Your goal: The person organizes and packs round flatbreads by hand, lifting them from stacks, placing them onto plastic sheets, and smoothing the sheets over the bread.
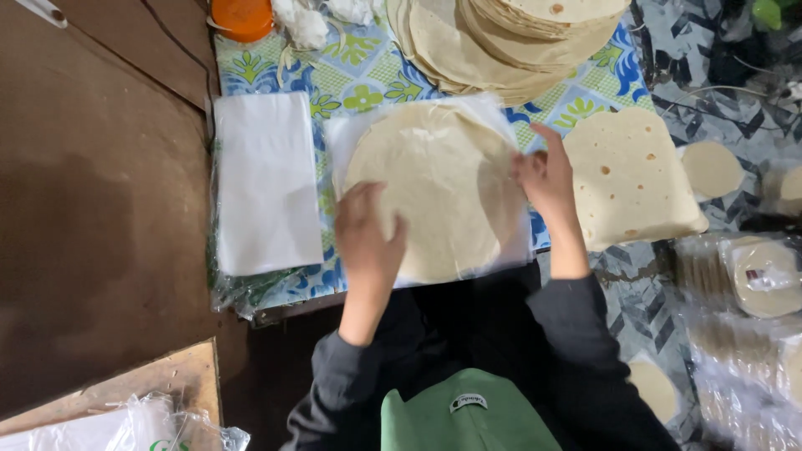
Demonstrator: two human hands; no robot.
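Dark grey long sleeves pushed up past the wrists, left hand [368, 238] and right hand [545, 177] bare, green apron bib with a small oval label

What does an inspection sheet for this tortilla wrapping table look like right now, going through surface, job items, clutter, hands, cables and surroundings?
Surface: patterned tablecloth in blue, green and white covers the table.
Job's things: round tortilla lies flat on a clear plastic bag.
Clutter: white paper stack to the left; loose tortilla pile at the far edge; squared tortilla stack to the right; orange lid; bagged tortillas at right.
Hands: left hand pressed flat on the tortilla's near edge; right hand at its right edge, touching the bag.
Cables: nothing seen.
Surroundings: brown floor at left; wooden board with plastic bags lower left.
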